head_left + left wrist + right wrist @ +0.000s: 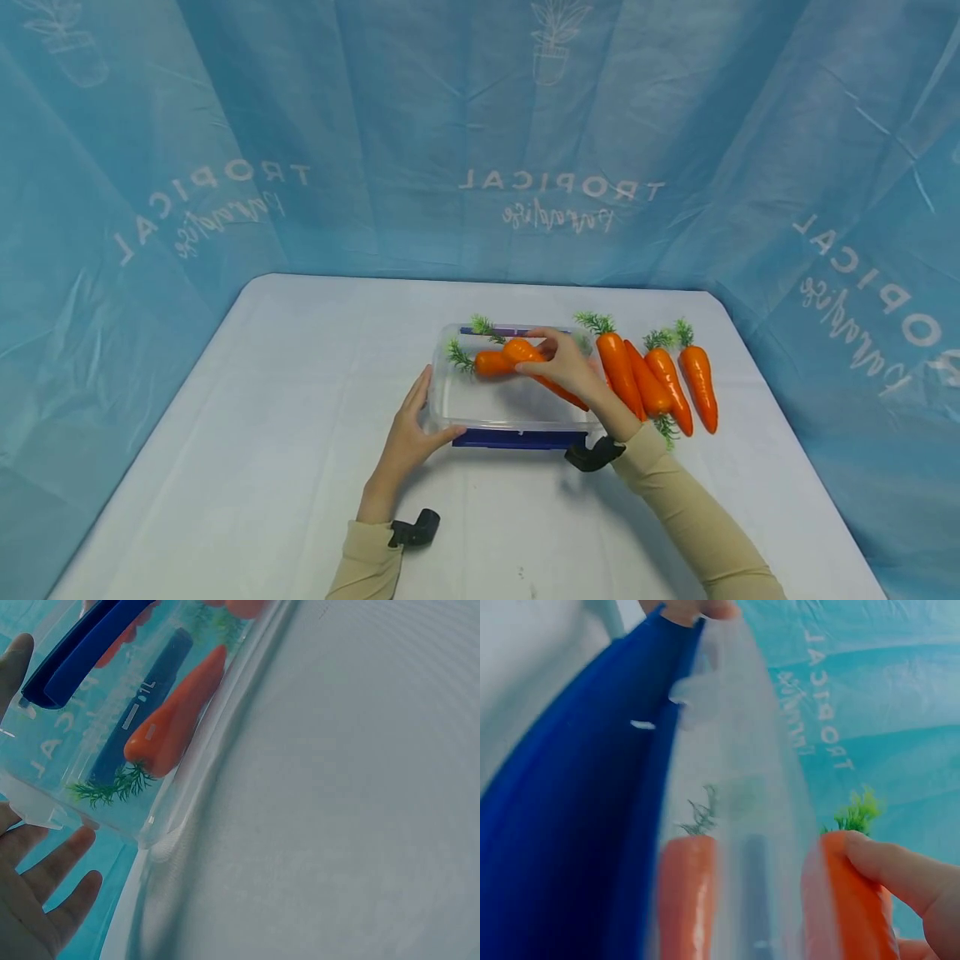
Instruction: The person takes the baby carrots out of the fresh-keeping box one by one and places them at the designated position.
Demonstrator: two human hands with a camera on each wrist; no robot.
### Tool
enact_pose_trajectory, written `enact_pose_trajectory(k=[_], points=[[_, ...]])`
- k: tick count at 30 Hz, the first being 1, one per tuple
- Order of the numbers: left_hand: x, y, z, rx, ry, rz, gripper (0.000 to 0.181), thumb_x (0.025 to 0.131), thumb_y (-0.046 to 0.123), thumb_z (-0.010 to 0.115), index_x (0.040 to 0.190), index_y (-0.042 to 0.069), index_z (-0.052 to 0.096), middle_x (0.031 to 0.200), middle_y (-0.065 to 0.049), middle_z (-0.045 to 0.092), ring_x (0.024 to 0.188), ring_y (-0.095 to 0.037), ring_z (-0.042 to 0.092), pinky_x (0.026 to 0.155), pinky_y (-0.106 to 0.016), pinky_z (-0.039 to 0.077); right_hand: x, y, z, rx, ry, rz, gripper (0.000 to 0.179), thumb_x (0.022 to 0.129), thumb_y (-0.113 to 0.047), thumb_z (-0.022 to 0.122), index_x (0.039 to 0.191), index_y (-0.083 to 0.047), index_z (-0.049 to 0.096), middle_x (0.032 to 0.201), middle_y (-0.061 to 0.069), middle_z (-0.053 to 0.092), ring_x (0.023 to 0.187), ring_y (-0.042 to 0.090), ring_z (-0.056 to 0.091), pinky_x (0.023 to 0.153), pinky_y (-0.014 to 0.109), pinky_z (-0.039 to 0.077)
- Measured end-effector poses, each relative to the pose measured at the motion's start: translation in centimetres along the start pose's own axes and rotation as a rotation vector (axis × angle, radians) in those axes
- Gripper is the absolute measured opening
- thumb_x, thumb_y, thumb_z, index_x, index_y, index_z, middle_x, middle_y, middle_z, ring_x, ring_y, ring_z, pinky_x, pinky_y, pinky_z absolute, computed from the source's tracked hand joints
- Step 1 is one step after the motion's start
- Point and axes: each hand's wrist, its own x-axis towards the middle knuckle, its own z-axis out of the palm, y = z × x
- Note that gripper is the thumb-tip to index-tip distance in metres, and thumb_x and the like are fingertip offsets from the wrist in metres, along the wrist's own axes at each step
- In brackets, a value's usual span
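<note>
A clear plastic box with blue latches stands on the white table. My right hand pinches an orange toy carrot near its leafy end, slanting over the box. In the right wrist view, its thumb presses on the held carrot. Another carrot lies inside, its green top towards the box's left wall; the left wrist view shows this carrot through the plastic. My left hand rests at the near left corner, thumb along the front rim and straight fingers along the side.
Right of the box several more carrots lie side by side, among them one close to the wall and one farthest right. A blue printed curtain hangs around the back and sides of the table.
</note>
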Motion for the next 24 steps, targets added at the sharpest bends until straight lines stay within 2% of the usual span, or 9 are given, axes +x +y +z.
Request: enact_pose_trajectory(k=[6,13,24], points=[[0.1,0.0,0.0,0.001,0.003,0.011,0.104,0.073,0.036,0.082,0.154,0.022,0.017,0.160,-0.006,0.020,0.145,-0.032,0.026,0.114,-0.055,0.028,-0.3,-0.3,-1.7,-0.007,0.048,0.019,0.058,0.080,-0.027,0.077,0.130,-0.005,0.055,0.108,0.019,0.067,0.091,0.027,0.061,0.075,0.031,0.055],[0.1,-0.3,0.2,-0.024,0.008,0.000,0.106,0.071,0.035,0.083,0.154,0.025,0.017,0.160,-0.001,0.020,0.145,-0.028,0.028,0.116,-0.051,0.028,-0.3,0.6,-3.4,0.028,0.114,0.056,0.063,0.080,-0.029,0.077,0.132,-0.004,0.054,0.110,0.021,0.063,0.096,0.029,0.059,0.077,0.032,0.055],[0.0,-0.3,0.2,-0.021,0.008,0.006,0.105,0.072,0.036,0.083,0.154,0.024,0.018,0.160,-0.002,0.020,0.145,-0.029,0.026,0.116,-0.052,0.026,-0.8,2.0,-5.8,0.017,0.228,0.142,0.058,0.082,-0.029,0.075,0.132,-0.007,0.054,0.112,0.021,0.061,0.100,0.031,0.057,0.084,0.039,0.054]])
